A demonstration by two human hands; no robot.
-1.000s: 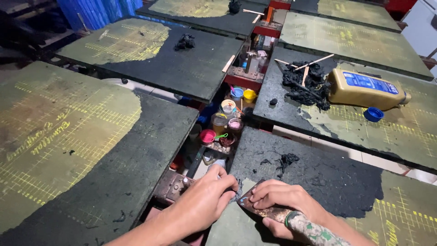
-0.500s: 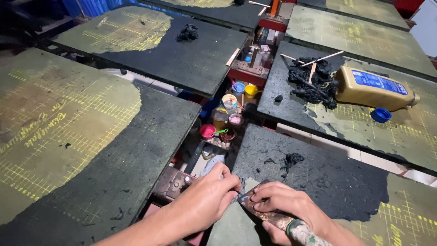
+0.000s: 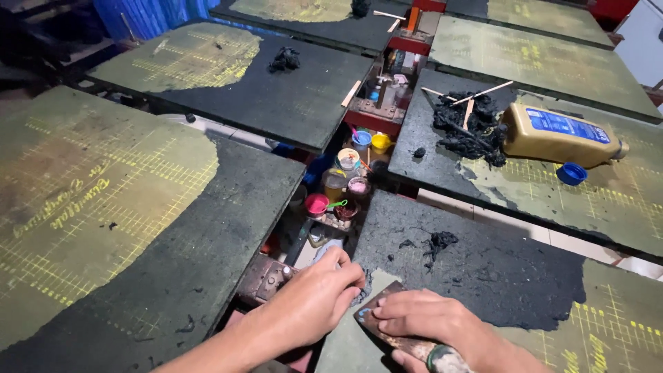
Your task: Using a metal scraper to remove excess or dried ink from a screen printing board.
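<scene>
My left hand (image 3: 314, 297) pinches a small grey cloth or strip (image 3: 330, 253) at the near corner of a black-coated board (image 3: 483, 276). Beside it, my right hand (image 3: 431, 324) presses a flat brown scraper (image 3: 394, 324) onto the same corner, its blade tip smeared blue. Green board surface shows where the black coating is gone around the scraper. A small clump of scraped black residue (image 3: 436, 242) lies on the board just beyond my hands.
Several green grid-marked boards partly coated black surround me. A yellow bottle (image 3: 561, 135) lies on its side, its blue cap (image 3: 571, 173) beside it, next to a black residue pile (image 3: 466, 131) with wooden sticks. Small paint pots (image 3: 345, 181) fill the central gap.
My hands stayed together at the board corner. The view shifted slightly, and my left hand's fingers now close over the grey cloth beside the scraper.
</scene>
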